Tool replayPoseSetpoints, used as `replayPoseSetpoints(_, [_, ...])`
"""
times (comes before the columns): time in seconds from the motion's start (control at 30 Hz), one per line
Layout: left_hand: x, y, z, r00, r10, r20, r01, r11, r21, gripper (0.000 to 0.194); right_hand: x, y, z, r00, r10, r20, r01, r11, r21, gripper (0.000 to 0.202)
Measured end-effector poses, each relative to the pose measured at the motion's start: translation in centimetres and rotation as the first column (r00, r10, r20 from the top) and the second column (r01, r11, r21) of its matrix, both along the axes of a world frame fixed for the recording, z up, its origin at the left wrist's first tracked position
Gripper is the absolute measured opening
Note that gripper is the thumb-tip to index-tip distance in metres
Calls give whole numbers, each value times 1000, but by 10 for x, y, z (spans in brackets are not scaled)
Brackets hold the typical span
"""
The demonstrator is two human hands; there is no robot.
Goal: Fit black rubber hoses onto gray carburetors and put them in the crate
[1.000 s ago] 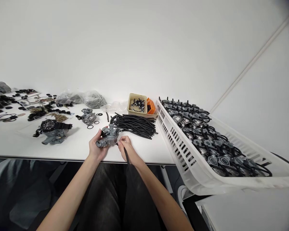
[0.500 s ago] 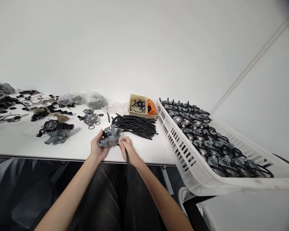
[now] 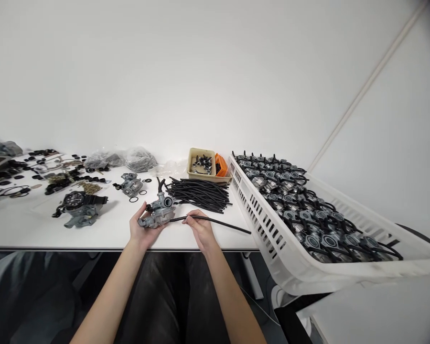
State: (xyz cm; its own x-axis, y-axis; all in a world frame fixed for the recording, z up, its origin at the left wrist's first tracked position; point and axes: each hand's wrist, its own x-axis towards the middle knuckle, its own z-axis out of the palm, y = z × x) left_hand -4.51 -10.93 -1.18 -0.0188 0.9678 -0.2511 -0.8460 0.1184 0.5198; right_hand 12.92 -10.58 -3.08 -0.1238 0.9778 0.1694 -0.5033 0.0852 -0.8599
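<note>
A grey metal carburetor (image 3: 160,212) with a black tube stub on top rests in my left hand (image 3: 143,233), its fingers wrapped round the body just above the table's front edge. From its right side runs a thin black rubber hose (image 3: 222,223), pinched by my right hand (image 3: 200,230) near the carburetor. The hose's far end stretches right towards the white crate, and its near end meets the carburetor's lower side. Behind both hands lies a heap of similar black hoses (image 3: 200,193).
A white crate (image 3: 258,229) full of carburetors stands right. At the back are a beige bin (image 3: 190,165) and an orange basket (image 3: 220,165). Left lie another carburetor (image 3: 130,185), a wristwatch (image 3: 74,200) over a carburetor, plastic bags (image 3: 139,160) and scattered black parts.
The hose has swung from hanging down over my lap to lying out to the right. My right hand has turned and shifted slightly right; the carburetor stays in my left hand.
</note>
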Motion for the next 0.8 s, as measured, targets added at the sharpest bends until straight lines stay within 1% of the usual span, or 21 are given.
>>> replayPoseSetpoints(0.13, [0,0,1,997,-69,-30,69,998,10,36,-3,4,-2,998,-59,-19,58,997,-46,36])
replayPoseSetpoints(0.27, [1,-2,4,986,-154,-63,155,988,7,32,-6,5,-4,995,-83,49,83,997,-6,32])
replayPoseSetpoints(0.4, [1,-4,6,981,-173,-85,172,985,-25,29,-8,7,-8,990,-97,104,95,995,27,29])
replayPoseSetpoints(0.53, [1,-4,5,976,-198,-91,197,980,-21,27,-9,10,-12,981,-106,163,101,994,39,29])
replayPoseSetpoints(0.67, [1,-4,5,972,-210,-102,209,978,-21,29,-8,9,-11,982,-133,132,129,991,35,38])
replayPoseSetpoints(0.8, [2,-5,6,973,-204,-109,204,979,-11,29,-7,6,-8,973,-199,113,196,980,32,47])
